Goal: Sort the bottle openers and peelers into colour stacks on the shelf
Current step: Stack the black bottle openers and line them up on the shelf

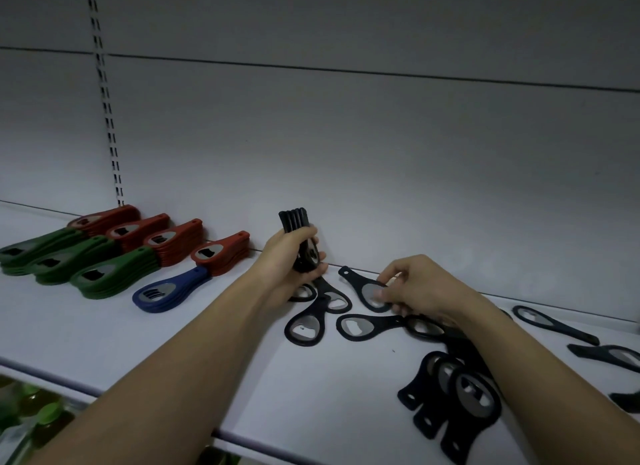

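Spreading across the whole lower view, the shelf (194, 329) carries everything. Well to the left of both hands sit the sorted stacks: red stacks (166, 237) along the back wall, green stacks (69, 256) in front of them, and a short blue stack (169, 289) nearest the left hand.

Loose black openers (311, 320) lie scattered under and to the right of the hands, with an overlapping black pile (453, 398) near the front edge below the right forearm, and more strays further right.

The left hand (291, 256) has its fingers curled round a black bundle (299, 237), held upright on end, handles up, just beside the back wall.

The right hand (412, 288) pinches the head of one black opener (367, 289) between thumb and fingertips (382, 294). That opener lies low over the shelf; whether it is lifted clear I cannot tell. Its long axis runs from the fingers up and to the left, the handle pointing toward the bundle.

The bundle stands just left of the pinched opener's handle tip, so the likely next move is a short carry leftward by the right hand, turning the opener upright to match the bundle.
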